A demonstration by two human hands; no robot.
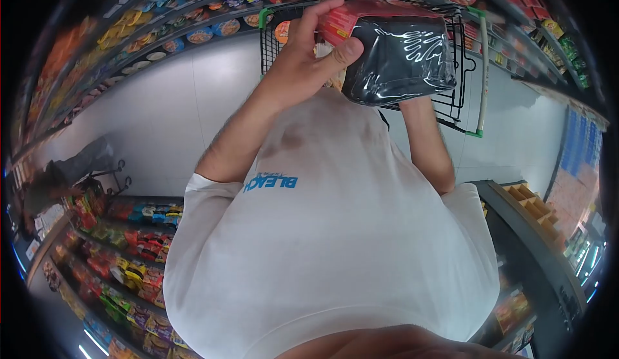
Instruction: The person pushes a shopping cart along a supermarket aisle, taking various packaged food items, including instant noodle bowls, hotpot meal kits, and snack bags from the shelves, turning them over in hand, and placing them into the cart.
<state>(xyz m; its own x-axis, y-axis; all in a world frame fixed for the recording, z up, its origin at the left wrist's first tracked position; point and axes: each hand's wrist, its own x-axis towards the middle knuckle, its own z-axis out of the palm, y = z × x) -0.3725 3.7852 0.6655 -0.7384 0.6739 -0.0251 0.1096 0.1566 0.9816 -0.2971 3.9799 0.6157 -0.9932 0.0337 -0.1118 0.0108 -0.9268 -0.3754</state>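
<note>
A black-and-red package in shiny clear wrap [403, 59] is held up over a shopping cart, its black side facing me. My left hand [316, 49] is closed on its left end, with the thumb on the near edge and the fingers at the red far side. My right hand lies hidden behind the package; only the right forearm [427, 139] shows below it. The black wire shopping cart [465, 94] with green corners stands beneath and beyond the package. In the cart, left of my left hand, is a round orange item [282, 32], partly covered.
Shelves of bowl-shaped packs [200, 35] curve along the far side. Behind me on the left stand shelves of colourful bags [138, 275]. A person [61, 185] is at the left beside another cart. A wooden compartment rack [532, 207] stands at the right.
</note>
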